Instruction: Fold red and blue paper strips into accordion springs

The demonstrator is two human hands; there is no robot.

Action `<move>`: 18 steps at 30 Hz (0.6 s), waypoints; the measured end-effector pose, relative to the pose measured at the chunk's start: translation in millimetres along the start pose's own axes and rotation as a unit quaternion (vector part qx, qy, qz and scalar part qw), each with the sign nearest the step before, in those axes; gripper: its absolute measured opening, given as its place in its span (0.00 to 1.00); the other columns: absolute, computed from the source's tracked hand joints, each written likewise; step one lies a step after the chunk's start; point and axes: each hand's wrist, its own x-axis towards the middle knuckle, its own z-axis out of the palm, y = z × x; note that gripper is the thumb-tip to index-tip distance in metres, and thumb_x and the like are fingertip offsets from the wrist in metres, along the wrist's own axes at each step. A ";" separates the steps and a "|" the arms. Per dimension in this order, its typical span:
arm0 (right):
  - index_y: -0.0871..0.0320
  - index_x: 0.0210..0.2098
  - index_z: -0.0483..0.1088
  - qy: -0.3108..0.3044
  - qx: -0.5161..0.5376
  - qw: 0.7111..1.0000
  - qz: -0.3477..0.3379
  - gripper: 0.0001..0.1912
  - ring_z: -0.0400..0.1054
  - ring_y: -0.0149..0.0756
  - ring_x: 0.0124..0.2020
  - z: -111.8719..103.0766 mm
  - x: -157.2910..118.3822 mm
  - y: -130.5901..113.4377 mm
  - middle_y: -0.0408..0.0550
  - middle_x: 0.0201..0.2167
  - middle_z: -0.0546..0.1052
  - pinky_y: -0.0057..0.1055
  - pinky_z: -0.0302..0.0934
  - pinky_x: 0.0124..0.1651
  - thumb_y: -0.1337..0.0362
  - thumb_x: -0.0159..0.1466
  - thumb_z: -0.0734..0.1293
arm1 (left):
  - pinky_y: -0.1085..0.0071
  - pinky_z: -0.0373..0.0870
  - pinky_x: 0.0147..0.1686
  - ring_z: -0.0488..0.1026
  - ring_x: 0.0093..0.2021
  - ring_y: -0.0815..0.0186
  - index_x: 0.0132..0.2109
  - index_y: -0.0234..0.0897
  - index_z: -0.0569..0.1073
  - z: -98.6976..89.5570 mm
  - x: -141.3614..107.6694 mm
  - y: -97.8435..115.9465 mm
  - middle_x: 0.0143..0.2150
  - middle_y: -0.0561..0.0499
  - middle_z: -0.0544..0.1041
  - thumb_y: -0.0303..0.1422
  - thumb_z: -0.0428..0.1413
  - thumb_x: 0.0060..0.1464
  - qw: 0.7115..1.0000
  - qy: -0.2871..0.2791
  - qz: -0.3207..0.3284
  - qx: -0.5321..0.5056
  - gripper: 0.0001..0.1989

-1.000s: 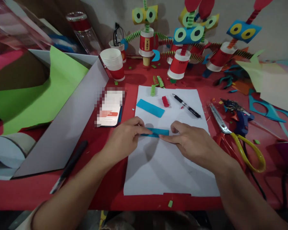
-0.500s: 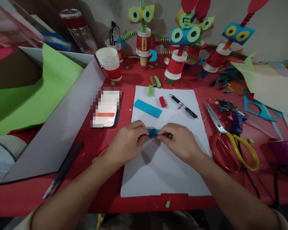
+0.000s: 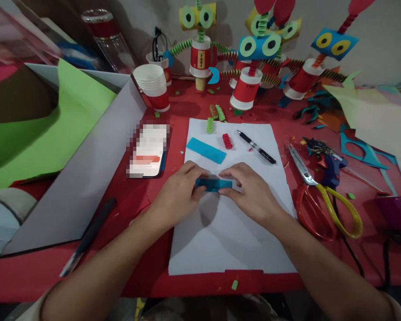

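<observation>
A small folded strip of blue paper is held level between my hands, just above a white paper sheet. My left hand pinches its left end between thumb and fingers. My right hand is curved round the right end, thumb along the lower edge and index finger above. Beyond the hands, a flat blue paper rectangle lies on the sheet. Near it are a red folded-paper spring, a green folded-paper spring and a black pen.
Large scissors with red and yellow handles and a glue gun lie to the right. At the left are a phone, stacked paper cups and a white box. Several paper-cup robots stand along the back.
My fingers have moved apart toward the strip's ends, so more of its blue surface shows. My right hand's grip has loosened and spread. The things on the table stay put.
</observation>
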 end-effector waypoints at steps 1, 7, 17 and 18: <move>0.52 0.44 0.71 0.000 -0.001 1.000 -0.005 0.14 0.68 0.37 0.43 0.2 0.1 0.3 0.47 0.43 0.73 0.33 0.61 0.40 0.68 0.58 0.69 | 0.68 0.71 0.36 0.72 0.37 0.66 0.44 0.38 0.70 0.2 0.4 0.2 0.45 0.48 0.70 0.24 0.50 0.53 1.000 -0.003 0.001 0.000 0.12; 0.53 0.42 0.72 -0.006 0.008 1.000 -0.004 0.14 0.67 0.37 0.40 1.0 1.6 0.4 0.45 0.37 0.74 0.33 0.61 0.40 0.70 0.57 0.70 | 0.65 0.72 0.40 0.72 0.40 0.63 0.46 0.36 0.70 1.7 -1.1 2.9 0.45 0.47 0.69 0.23 0.48 0.54 1.000 -0.012 0.011 0.008 0.13; 0.49 0.38 0.78 0.046 0.031 0.995 -0.088 0.14 0.68 0.35 0.37 5.0 0.8 9.0 0.45 0.33 0.74 0.32 0.63 0.39 0.73 0.62 0.64 | 0.70 0.71 0.34 0.74 0.38 0.64 0.50 0.39 0.73 6.9 -13.3 3.4 0.43 0.48 0.74 0.22 0.47 0.56 0.992 0.013 0.063 0.108 0.18; 0.50 0.38 0.78 0.049 0.028 0.994 -0.098 0.14 0.68 0.35 0.37 5.1 0.5 9.5 0.45 0.33 0.74 0.32 0.63 0.39 0.73 0.62 0.64 | 0.70 0.71 0.33 0.74 0.37 0.64 0.50 0.39 0.73 7.4 -14.7 3.5 0.43 0.48 0.74 0.22 0.47 0.56 0.990 0.018 0.063 0.122 0.18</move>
